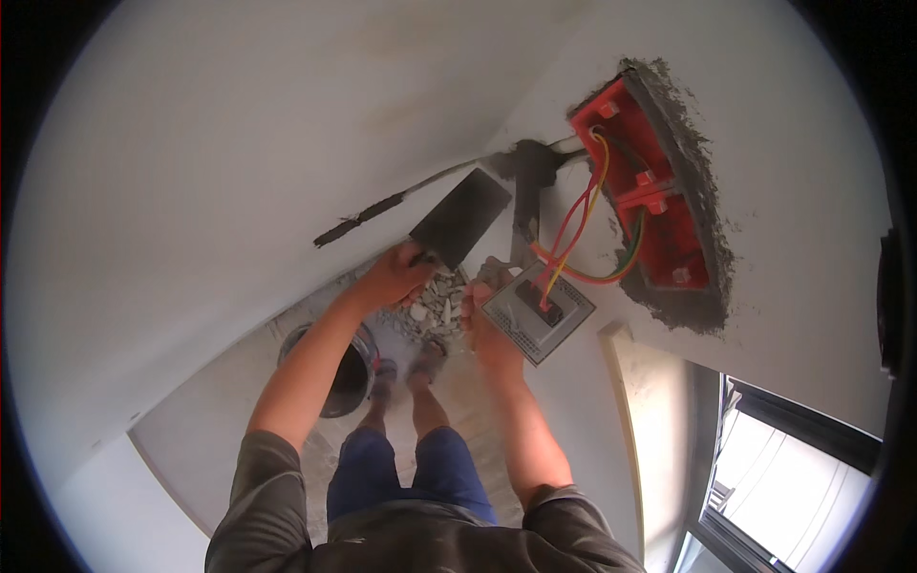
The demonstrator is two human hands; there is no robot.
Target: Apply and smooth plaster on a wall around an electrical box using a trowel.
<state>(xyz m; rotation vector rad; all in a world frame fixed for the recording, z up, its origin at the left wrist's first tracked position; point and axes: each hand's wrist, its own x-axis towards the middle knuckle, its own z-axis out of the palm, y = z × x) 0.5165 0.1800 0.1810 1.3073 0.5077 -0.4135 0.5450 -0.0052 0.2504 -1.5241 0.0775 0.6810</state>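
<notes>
In my left hand (396, 277) is a flat black rectangular board (460, 218), like a plastering float, gripped at its lower end and tilted near the wall corner. My right hand (485, 301) has its fingers curled, partly hidden behind a grey square socket plate (540, 313); what they hold I cannot make out. Red and yellow wires (579, 224) join that plate to a red double wall box (645, 181), set in the right wall with grey mortar (705, 181) round it. Just above my right hand, a dark mortar strip (527, 196) runs down the wall.
A dark bucket (349, 377) stands on the floor by my feet, left of them. Rubble (435, 307) lies in the corner ahead of my feet. A narrow filled groove (358, 220) crosses the left wall. At the lower right is a dark-framed window (783, 477).
</notes>
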